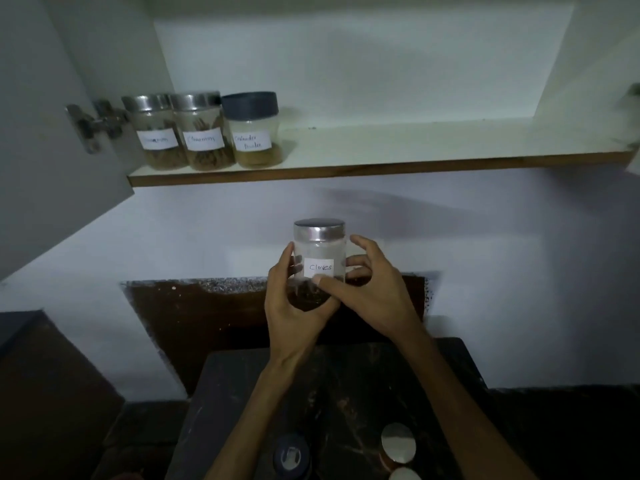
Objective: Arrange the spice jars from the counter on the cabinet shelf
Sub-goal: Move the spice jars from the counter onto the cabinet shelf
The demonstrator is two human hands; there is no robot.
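Glass, with a silver lid, the cloves jar [319, 251] is held upright in the air between both hands, above the dark counter [346, 382] and below the cabinet shelf [381, 157]. Its white label reads "Cloves" and faces the camera; dark contents sit at the bottom. The left hand [294, 306] has its grip closed on the jar's lower left side and base, the fingers wrapped round behind. The right hand [367, 292] has its grip on the jar too: the thumb presses the front just under the label, two fingers touch the right side, and the forefinger arches loose above them.

Up and to the left of the grip, three jars stand in a row at the shelf's left end, touching or nearly so. The leftmost jar [156, 133] and the middle jar [204, 133] have silver lids and brown pieces inside; their labels are too blurred to read surely. The third, the coriander jar [254, 131], has a dark lid and a yellowish powder at the bottom. To the right of those three the shelf board is bare white. Left of them a metal hinge [91, 124] joins the open cabinet door [41, 133].

Below the grip, near the frame's bottom edge on the counter, are a dark-lidded jar [291, 457] between the forearms, and two silver lids [398, 443] to the right, seen from above.
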